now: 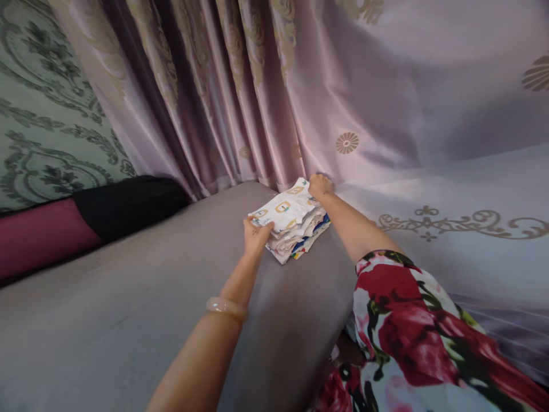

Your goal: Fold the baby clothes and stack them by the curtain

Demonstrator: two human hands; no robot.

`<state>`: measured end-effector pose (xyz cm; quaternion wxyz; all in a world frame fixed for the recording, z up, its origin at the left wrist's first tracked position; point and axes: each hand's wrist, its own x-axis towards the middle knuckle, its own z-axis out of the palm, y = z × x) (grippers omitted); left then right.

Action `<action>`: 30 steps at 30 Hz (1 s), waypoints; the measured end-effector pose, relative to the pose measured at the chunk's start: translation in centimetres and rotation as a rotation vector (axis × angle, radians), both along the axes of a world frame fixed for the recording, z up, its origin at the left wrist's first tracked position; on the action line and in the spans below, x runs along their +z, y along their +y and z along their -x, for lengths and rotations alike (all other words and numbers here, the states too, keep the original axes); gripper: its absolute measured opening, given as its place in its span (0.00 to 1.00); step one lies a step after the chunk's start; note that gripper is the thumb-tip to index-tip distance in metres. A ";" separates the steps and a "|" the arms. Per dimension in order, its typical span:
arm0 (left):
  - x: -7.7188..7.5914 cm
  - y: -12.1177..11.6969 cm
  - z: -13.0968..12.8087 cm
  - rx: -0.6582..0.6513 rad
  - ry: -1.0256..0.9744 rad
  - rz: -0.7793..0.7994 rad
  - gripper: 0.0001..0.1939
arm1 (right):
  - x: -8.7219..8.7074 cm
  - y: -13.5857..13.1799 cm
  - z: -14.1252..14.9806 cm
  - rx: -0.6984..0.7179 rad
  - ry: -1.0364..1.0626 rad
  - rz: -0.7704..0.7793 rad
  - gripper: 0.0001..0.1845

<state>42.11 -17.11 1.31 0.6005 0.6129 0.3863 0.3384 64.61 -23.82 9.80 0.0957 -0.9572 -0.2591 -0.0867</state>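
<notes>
A stack of folded cloths (295, 237) lies on the grey bed surface, its layers slightly uneven. The top folded cloth (281, 209) is white with yellow and small green prints. At the near left end of this cloth, my left hand (256, 233) is closed, with the thumb over the edge. My right hand (321, 186) is closed at the far right corner of the same cloth, and its fingertips are hidden. White, blue and multicoloured edges show in the layers below.
Pinkish-mauve curtains (240, 86) hang right behind the stack and along the right side. A maroon and black bolster (86, 214) lies against the patterned wall (51, 114) at left. The grey bed surface (107, 309) spreads across the left and front.
</notes>
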 end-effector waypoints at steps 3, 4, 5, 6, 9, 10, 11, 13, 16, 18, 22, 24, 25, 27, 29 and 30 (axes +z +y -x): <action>-0.4 -0.8 0.4 -0.092 0.049 -0.177 0.33 | -0.9 0.0 0.1 0.038 -0.012 0.059 0.18; -0.4 -1.1 0.6 -0.126 0.086 -0.233 0.31 | -1.3 0.0 0.2 0.051 -0.025 0.078 0.18; -0.2 -1.3 0.7 -0.153 0.133 -0.285 0.29 | -1.7 0.0 0.3 0.064 -0.048 0.091 0.18; -0.1 -1.5 0.9 -0.173 0.185 -0.329 0.26 | -2.2 -0.1 0.4 0.079 -0.077 0.093 0.18; 0.2 -2.1 1.3 -0.215 0.306 -0.407 0.25 | -3.6 -0.5 0.4 0.107 -0.113 0.055 0.19; 0.2 -2.2 1.5 -0.223 0.323 -0.421 0.26 | -4.1 -0.7 0.3 0.103 -0.080 0.043 0.21; 0.0 -2.3 1.6 -0.228 0.332 -0.433 0.27 | -4.4 -0.9 0.2 0.091 -0.031 0.034 0.23; -0.4 -2.6 1.8 -0.232 0.344 -0.460 0.28 | -5.0 -1.3 -0.2 0.060 0.072 0.024 0.26; -1.1 -2.9 2.0 -0.233 0.355 -0.532 0.29 | -5.0 -1.6 -0.6 0.037 0.160 0.034 0.28; -1.4 -3.0 2.2 -0.233 0.365 -0.568 0.29 | -4.6 -1.6 -0.7 0.033 0.181 0.059 0.28; -1.7 -2.8 2.6 -0.247 0.368 -0.597 0.28 | -3.6 -0.6 0.9 0.060 0.120 0.085 0.27; -1.8 -2.6 3.0 -0.274 0.345 -0.609 0.28 | -3.4 0.4 2.7 0.151 0.042 0.072 0.26; -1.9 -2.4 3.3 -0.289 0.331 -0.612 0.28 | -3.4 0.8 3.8 0.214 0.015 0.066 0.26; -2.2 -2.1 4.1 -0.317 0.313 -0.614 0.29 | -3.5 1.8 6.1 0.330 0.009 0.063 0.27; -2.6 -1.5 5.2 -0.332 0.326 -0.620 0.31 | -3.7 2.5 8.3 0.401 0.045 0.077 0.28; -2.8 -1.1 5.9 -0.336 0.344 -0.627 0.32 | -3.9 2.7 9.3 0.420 0.064 0.084 0.29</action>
